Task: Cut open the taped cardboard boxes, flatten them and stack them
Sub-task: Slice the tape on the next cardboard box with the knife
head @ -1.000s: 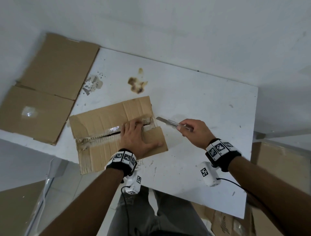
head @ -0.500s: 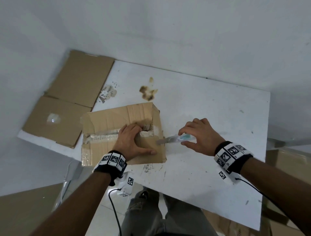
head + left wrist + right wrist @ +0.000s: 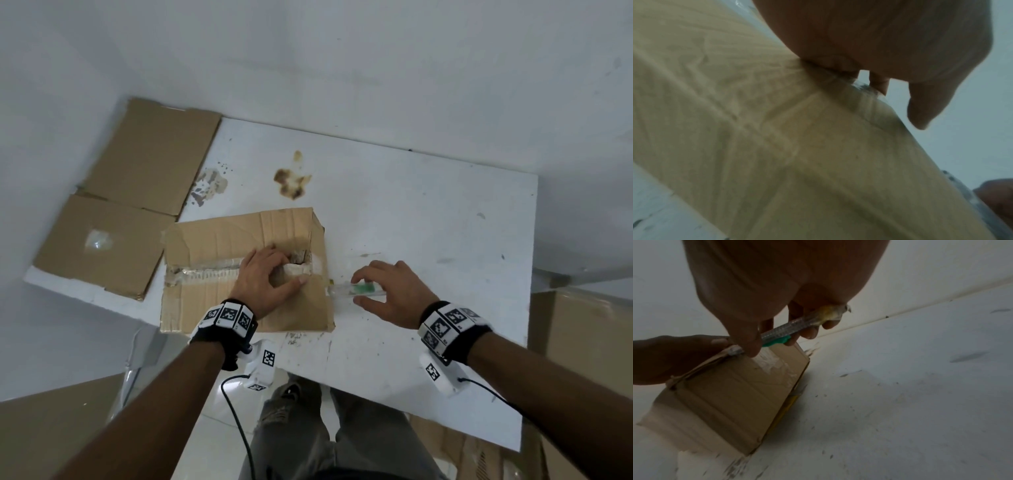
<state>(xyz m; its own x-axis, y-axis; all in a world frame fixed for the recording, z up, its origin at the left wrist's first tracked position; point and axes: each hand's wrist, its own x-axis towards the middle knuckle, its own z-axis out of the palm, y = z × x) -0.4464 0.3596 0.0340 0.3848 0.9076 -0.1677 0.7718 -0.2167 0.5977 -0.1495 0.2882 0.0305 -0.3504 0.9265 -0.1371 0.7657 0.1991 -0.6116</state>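
— Starting nearest, off the right side of the table: what about those brown cartons?
— Apparently waiting their turn, low down beside the table

— Then why the left hand planted on the cardboard box like that?
— Hooking the fingers into the slit already open along the taped seam, thumb spread on the near flap. Gripping that flap, most likely to pin the box down and hold the gap wide

— And the right hand?
— Pinching a clear box cutter with a green slider between thumb and fingertips, held level, tip right at the right end of the box, just beside the left thumb. Probably lined up to slice the tape running down that end face

— Cut finished, then?
— Not judging by the glossy, wrinkled tape bridging the left stretch of the seam. Box unflattened too, standing on the near left part of the table, close to the near edge

— Any risk?
— Tip aimed toward the left thumb; worth keeping shallow and slow

— Farther back?
— Brown stains beyond the box, nothing to do with the job. At the far left corner, flattened cardboard lying partly off the table, presumably the stack meant to receive this one
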